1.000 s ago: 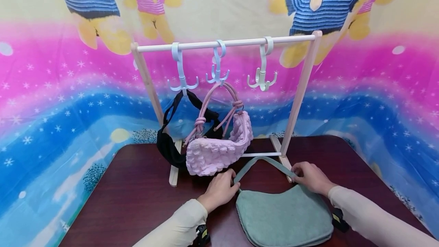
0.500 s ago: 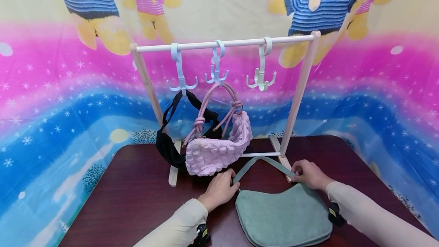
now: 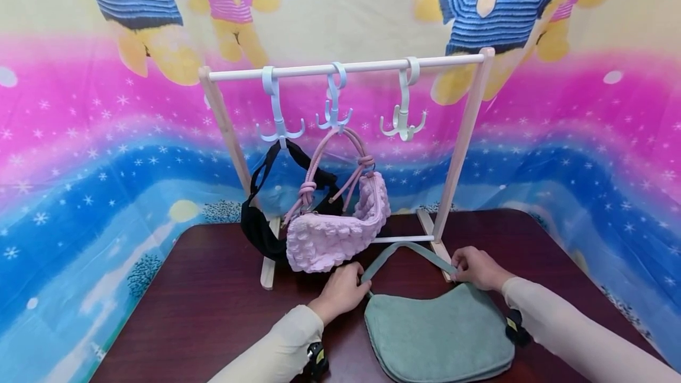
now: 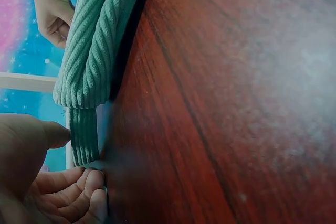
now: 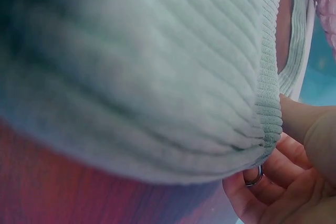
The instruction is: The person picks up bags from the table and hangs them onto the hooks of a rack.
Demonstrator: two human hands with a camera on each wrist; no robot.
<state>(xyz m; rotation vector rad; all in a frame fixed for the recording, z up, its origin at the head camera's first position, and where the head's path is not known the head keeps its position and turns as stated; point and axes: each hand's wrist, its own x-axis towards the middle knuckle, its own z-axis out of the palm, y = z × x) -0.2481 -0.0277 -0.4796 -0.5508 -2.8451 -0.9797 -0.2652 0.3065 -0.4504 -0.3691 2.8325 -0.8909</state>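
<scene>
A green corduroy shoulder bag [image 3: 438,333] lies on the dark wooden table, its strap [image 3: 404,245] arching away toward the rack. My left hand [image 3: 341,291] pinches the strap near the bag's left end; the left wrist view has the thumb on one side of the strap [image 4: 84,135] and curled fingers on the other. At the bag's right top corner, my right hand [image 3: 477,268] pinches the strap's other end. Seen from the right wrist, the bag [image 5: 199,77] fills much of the view, and its corner partly hides the fingers of that hand [image 5: 294,171], one wearing a ring.
Behind the bag stands a wooden rack [image 3: 460,140] carrying two blue hooks [image 3: 279,117] and a pale green hook [image 3: 404,111] that bears nothing. A black bag [image 3: 258,229] and a pink ruffled bag [image 3: 332,241] hang from the blue hooks. A printed cloth [image 3: 585,135] surrounds the table [image 3: 186,300].
My right hand and forearm have shifted slightly up and to the left in the head view. Both hands keep their hold on the strap, and the bag stays almost in place.
</scene>
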